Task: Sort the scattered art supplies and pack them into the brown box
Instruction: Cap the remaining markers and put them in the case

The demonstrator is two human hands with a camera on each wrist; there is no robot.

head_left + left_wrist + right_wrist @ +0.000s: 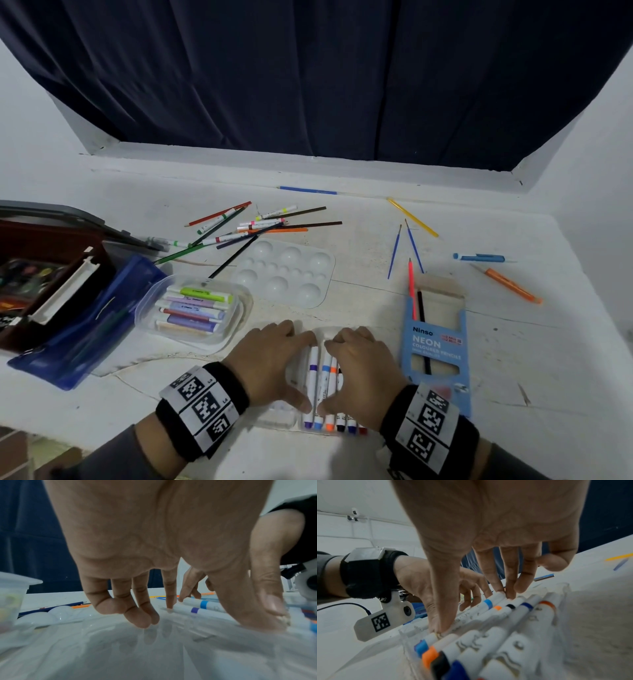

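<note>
A clear plastic tray (278, 416) of white markers (312, 377) with coloured bands lies near the table's front edge. Both hands hover over it. My left hand (281, 368) touches the purple-banded marker (194, 610) with its index finger at the far end, and its thumb (267, 609) presses down near the caps. My right hand (358, 370) rests its fingertips on the far ends of the markers (505, 604), and its thumb (441, 615) presses the light-blue one. Neither hand lifts a marker. The brown box (41, 246) stands open at the far left.
A blue pouch (85, 329), a clear tub of highlighters (191, 308) and a white palette (287, 270) lie left of centre. Loose pencils (260, 222) are scattered behind. A blue pencil carton (435, 342), brushes (395, 251) and pens (507, 284) lie on the right.
</note>
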